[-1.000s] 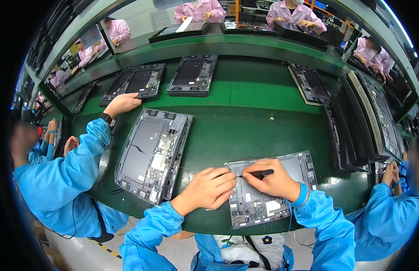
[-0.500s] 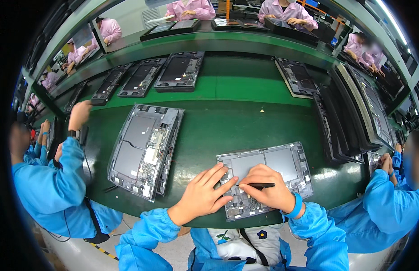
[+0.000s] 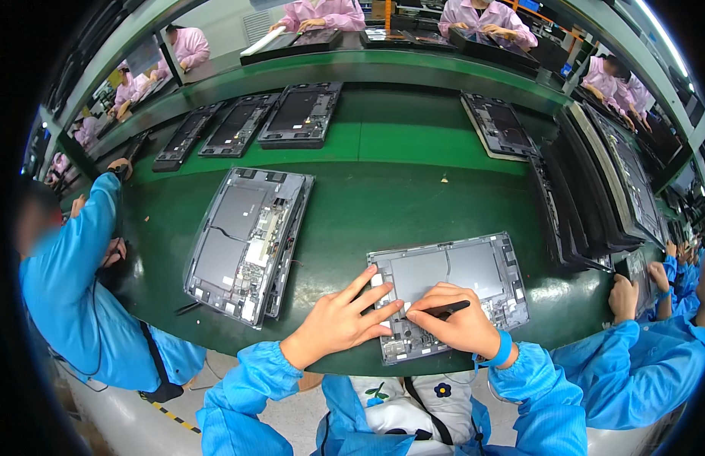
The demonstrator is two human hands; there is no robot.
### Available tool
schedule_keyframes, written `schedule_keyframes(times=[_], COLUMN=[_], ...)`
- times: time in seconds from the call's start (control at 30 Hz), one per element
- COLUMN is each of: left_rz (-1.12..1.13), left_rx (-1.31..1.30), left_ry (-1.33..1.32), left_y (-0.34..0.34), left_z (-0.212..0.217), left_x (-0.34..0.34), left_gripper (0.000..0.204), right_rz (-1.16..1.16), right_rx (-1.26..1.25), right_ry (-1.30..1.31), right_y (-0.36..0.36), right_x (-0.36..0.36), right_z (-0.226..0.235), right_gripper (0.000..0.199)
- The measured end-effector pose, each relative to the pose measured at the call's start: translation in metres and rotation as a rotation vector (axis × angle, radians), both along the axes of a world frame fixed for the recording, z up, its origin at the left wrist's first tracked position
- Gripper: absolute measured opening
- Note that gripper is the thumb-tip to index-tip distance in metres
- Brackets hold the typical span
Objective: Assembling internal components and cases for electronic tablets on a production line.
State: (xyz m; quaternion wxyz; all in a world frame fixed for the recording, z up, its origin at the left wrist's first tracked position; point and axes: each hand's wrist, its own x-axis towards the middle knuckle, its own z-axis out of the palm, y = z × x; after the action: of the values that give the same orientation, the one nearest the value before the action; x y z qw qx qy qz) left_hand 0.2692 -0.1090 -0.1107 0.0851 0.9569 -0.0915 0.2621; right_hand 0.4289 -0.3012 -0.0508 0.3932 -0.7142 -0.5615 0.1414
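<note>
An opened tablet lies in front of me, its grey battery and circuit parts bare. Spread over its left edge, my left hand is open, fingertips touching the frame and board. My right hand pinches a thin black pen-shaped tool, its tip down at the board beside my left fingers. Fingers partly hide the tip and the spot beneath it. A blue wrist strap circles my right wrist. Left of my hands, a small stack of opened tablets rests at a slant on the green table.
Several opened tablets line the far left, and another lies far right. A tall stack of tablets and black trays stands at the right. Co-workers in blue sit on both sides; the left one's arm reaches over the table.
The co-worker on the left has stretched an arm forward toward the far row of tablets. My right hand and the tool have shifted slightly; my left hand stays spread on the tablet.
</note>
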Motion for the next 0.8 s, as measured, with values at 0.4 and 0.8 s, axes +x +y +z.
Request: schedule_keyframes(times=[0.4,0.8], left_rz=[0.018,0.023], left_rx=[0.118,0.084], left_ry=[-0.012,-0.049], left_y=[-0.002,-0.005], left_z=[0.006,0.004], left_x=[0.001,0.001], left_gripper=[0.051,0.047], right_rz=[-0.06,-0.004], right_rx=[0.132,0.207], right_ry=[-0.031,-0.143], right_y=[0.002,-0.004], right_x=[-0.004,-0.008], right_z=[-0.011,-0.013], right_gripper=[0.007,0.012])
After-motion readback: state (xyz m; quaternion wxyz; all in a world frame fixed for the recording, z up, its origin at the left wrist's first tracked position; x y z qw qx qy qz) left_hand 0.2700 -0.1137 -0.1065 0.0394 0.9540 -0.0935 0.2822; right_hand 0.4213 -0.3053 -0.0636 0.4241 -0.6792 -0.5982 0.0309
